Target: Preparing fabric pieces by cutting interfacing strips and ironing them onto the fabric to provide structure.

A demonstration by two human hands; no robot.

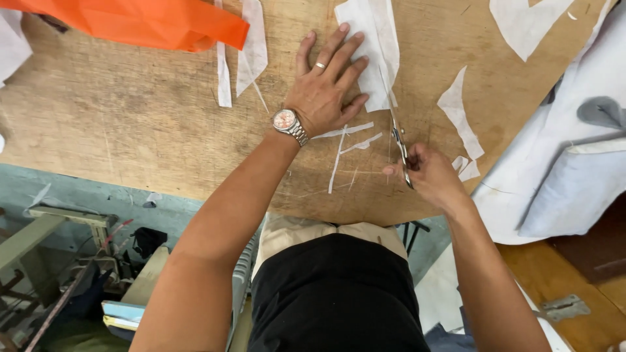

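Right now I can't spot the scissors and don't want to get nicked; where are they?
In the head view, the scissors are right of centre on the wooden board, held in the right hand, blades pointing up along the white fabric piece under the left hand.

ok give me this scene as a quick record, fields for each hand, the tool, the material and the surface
left hand: left hand pressed flat on white fabric piece, fingers spread
right hand: right hand gripping scissors
tool: scissors, blades along the white piece's right edge
wrist: wristwatch on left arm
surface: plywood table
scraps: white fabric strips near the hands
other cloth: orange fabric at top left
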